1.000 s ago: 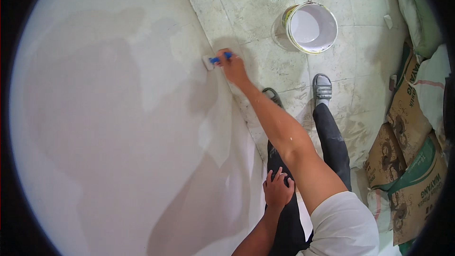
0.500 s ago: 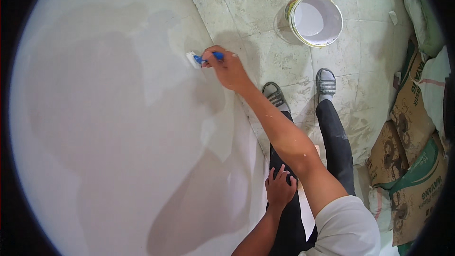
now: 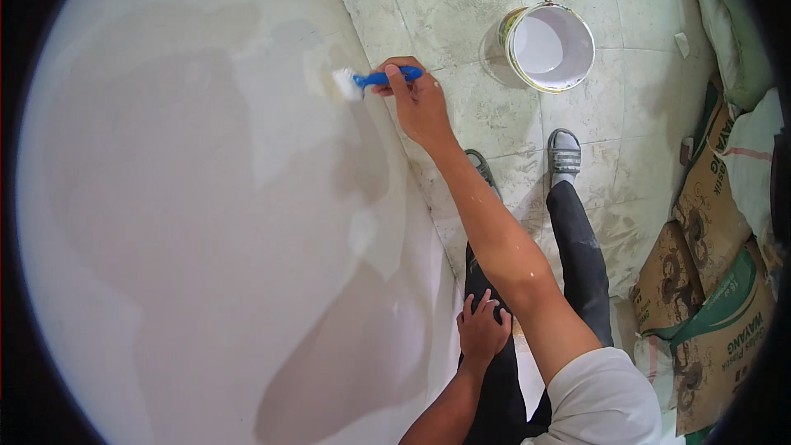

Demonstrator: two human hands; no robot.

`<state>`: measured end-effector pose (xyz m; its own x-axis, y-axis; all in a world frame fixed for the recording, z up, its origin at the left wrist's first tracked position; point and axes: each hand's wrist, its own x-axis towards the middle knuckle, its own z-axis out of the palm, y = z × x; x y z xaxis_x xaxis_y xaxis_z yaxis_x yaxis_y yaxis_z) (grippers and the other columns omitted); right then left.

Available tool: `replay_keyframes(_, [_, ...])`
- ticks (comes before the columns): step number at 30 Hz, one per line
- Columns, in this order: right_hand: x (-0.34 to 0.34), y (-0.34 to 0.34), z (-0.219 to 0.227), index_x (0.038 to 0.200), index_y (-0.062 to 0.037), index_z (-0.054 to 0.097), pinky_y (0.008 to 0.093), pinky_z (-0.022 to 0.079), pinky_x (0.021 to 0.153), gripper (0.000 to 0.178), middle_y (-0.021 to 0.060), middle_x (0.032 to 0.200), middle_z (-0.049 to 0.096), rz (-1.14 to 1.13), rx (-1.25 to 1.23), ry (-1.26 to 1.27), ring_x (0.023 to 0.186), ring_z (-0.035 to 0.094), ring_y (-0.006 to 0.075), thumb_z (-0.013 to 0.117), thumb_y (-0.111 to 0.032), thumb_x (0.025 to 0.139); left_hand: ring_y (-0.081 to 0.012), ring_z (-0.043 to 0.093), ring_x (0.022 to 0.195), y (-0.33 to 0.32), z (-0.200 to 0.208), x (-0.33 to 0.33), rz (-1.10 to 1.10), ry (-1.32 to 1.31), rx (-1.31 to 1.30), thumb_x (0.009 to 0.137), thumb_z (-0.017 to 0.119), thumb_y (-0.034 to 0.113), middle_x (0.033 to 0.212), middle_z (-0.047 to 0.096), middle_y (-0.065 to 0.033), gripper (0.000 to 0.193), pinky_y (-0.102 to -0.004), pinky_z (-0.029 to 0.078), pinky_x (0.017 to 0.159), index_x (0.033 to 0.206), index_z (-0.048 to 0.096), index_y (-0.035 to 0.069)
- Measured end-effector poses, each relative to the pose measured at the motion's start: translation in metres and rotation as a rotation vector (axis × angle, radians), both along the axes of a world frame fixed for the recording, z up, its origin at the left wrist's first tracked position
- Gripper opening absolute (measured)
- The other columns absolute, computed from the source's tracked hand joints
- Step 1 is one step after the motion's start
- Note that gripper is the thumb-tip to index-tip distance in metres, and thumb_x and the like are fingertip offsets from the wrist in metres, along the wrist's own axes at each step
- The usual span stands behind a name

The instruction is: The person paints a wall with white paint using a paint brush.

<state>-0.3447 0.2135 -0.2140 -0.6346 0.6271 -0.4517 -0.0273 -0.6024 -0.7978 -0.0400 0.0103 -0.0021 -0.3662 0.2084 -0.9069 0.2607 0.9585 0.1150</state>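
Observation:
My right hand is closed around the blue handle of a paintbrush. The brush's white-coated bristles lie against the pale wall, close to where it meets the floor. Around the bristles the wall has a slightly yellowish patch, and lighter and greyer patches lie nearby. My left hand rests on my left leg around the knee, fingers spread, holding nothing. Beyond my feet stands a round bucket with white paint or a similar liquid inside.
Stained light floor tiles run along the wall. My feet are in grey slide sandals. At the right are stacked brown and green paper sacks and pale woven sacks. A small white scrap lies on the tiles.
My right hand and the brush have moved farther away along the wall and slightly right, and the handle lies more level. The left hand stays on the leg. The view has shifted a little.

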Motion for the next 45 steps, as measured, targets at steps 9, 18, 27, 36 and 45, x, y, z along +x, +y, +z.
replay_keyframes(9, [-0.007,0.016,0.015,0.105,0.0021,0.067,0.0280,0.059,0.074,0.024,0.0107,0.089,0.074,0.019,-0.086,0.044,0.079,0.074,0.0142,0.058,-0.020,0.108,-0.0345,0.048,0.140,-0.001,0.002,-0.002,0.006,0.040,0.008,0.091,0.062,0.028,0.143,0.064,-0.0041,0.031,-0.0521,0.042,0.108,0.112,0.075,0.010])
replay_keyframes(18, [0.016,0.005,0.029,0.106,0.0003,0.066,0.0288,0.060,0.072,0.026,0.0092,0.087,0.073,0.276,-0.101,-0.056,0.078,0.074,0.0143,0.056,-0.024,0.109,-0.0362,0.044,0.144,-0.011,0.001,-0.001,-0.022,-0.038,-0.042,0.093,0.067,0.041,0.150,0.058,-0.0030,0.047,-0.0546,0.039,0.114,0.130,0.067,0.013])
replay_keyframes(27, [0.021,-0.032,0.021,0.106,0.0017,0.066,0.0287,0.061,0.072,0.026,0.0085,0.086,0.073,0.114,-0.098,-0.074,0.075,0.074,0.0149,0.056,-0.022,0.109,-0.0353,0.051,0.137,-0.006,0.003,0.002,-0.027,0.066,0.045,0.090,0.064,0.028,0.141,0.066,-0.0033,0.029,-0.0542,0.044,0.105,0.111,0.075,0.010])
replay_keyframes(36, [0.006,-0.006,-0.007,0.109,0.0024,0.064,0.0297,0.061,0.080,0.028,0.0109,0.098,0.073,-0.029,-0.013,-0.043,0.086,0.076,0.0183,0.053,-0.023,0.111,-0.0336,0.046,0.141,-0.006,0.001,0.013,-0.080,-0.032,0.070,0.091,0.064,0.030,0.146,0.062,-0.0028,0.034,-0.0525,0.041,0.109,0.117,0.073,0.011])
replay_keyframes(45, [0.055,-0.008,0.016,0.111,0.0028,0.063,0.0313,0.062,0.084,0.025,0.0124,0.103,0.072,0.117,-0.179,-0.081,0.090,0.075,0.0208,0.054,-0.020,0.110,-0.0327,0.042,0.145,-0.003,0.002,0.009,-0.018,-0.019,-0.032,0.092,0.061,0.032,0.148,0.060,-0.0019,0.036,-0.0511,0.037,0.113,0.120,0.074,0.012])
